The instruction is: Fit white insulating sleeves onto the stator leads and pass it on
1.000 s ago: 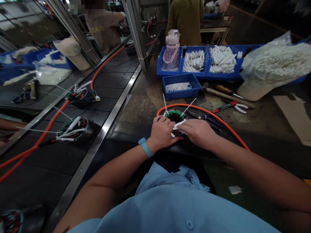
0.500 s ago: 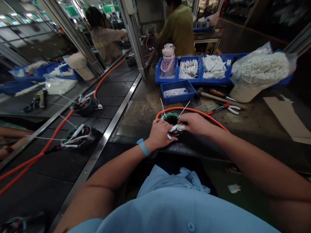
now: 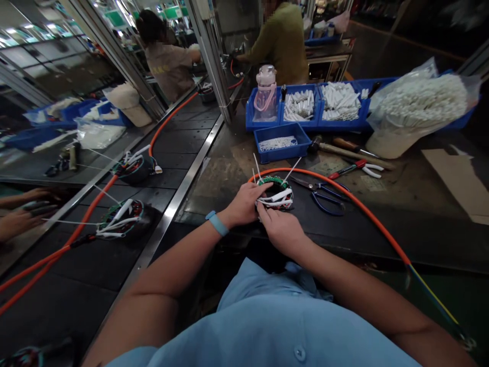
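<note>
A wound motor stator [image 3: 289, 196] with green and red windings sits near the bench's front edge. White insulating sleeves [image 3: 281, 195] lie across its top, and thin white ties stick up from its far rim. My left hand [image 3: 244, 204] is closed around the stator's left side, its fingers on the rim. Against the near left rim, my right hand [image 3: 281, 228] pinches the end of a white sleeve, close to my left fingers; the fingertips are partly hidden. An orange cable [image 3: 367, 214] arcs from behind the stator to the right.
Blue-handled scissors [image 3: 328, 203], red-and-white pliers [image 3: 349, 169] and a hammer [image 3: 351, 155] lie to the right. Behind are a small blue tray [image 3: 282, 153], blue bins of white tubes and a bottle [image 3: 265, 94]. More stators [image 3: 147, 219] stand on the conveyor at left; co-workers are beyond.
My right hand has moved from the stator's right side to its near left rim. The white sleeves now lie across the top, and the blue-handled scissors have come into view.
</note>
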A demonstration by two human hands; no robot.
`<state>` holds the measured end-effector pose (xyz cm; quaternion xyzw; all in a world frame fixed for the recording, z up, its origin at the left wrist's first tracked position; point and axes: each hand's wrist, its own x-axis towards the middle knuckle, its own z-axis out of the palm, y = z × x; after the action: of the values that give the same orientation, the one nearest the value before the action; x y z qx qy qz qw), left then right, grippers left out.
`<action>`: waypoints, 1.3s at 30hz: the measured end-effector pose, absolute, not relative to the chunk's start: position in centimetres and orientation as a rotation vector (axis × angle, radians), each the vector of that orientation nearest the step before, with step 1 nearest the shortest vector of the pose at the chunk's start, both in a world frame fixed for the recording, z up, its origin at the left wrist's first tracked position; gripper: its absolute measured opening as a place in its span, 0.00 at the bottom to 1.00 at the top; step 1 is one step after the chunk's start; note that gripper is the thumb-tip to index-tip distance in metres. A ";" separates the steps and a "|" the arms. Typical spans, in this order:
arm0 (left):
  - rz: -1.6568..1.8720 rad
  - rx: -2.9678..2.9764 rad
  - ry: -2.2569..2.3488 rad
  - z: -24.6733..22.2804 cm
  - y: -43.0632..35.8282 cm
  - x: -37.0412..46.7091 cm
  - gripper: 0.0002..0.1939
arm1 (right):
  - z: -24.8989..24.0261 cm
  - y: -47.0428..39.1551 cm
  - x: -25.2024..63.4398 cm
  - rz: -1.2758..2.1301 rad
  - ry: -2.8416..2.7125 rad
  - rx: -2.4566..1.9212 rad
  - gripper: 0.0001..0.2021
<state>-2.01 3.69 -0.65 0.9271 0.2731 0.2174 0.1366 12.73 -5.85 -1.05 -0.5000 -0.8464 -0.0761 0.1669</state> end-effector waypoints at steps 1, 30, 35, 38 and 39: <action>0.623 2.677 0.795 -0.6 3.7 -2.0 0.31 | -1.6 -5.7 12.7 -0.191 -2.382 -1.412 0.22; 0.724 2.509 0.888 0.4 2.0 -2.0 0.20 | -1.9 -7.6 16.4 0.337 -1.653 -1.613 0.23; 0.664 2.414 0.965 1.4 2.0 -1.6 0.25 | -2.2 -8.2 16.0 0.210 -1.692 -1.573 0.19; 0.648 2.408 1.017 1.8 1.8 -1.2 0.28 | -1.9 -8.3 15.8 0.134 -1.769 -1.556 0.18; 0.643 2.413 1.042 1.9 1.8 -1.0 0.28 | -1.8 -8.3 15.7 0.109 -1.802 -1.553 0.18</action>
<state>-1.00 1.78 1.91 0.8707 0.3761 0.2321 0.2158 15.75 -8.31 -1.79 -0.6058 -0.7026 0.0425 0.3710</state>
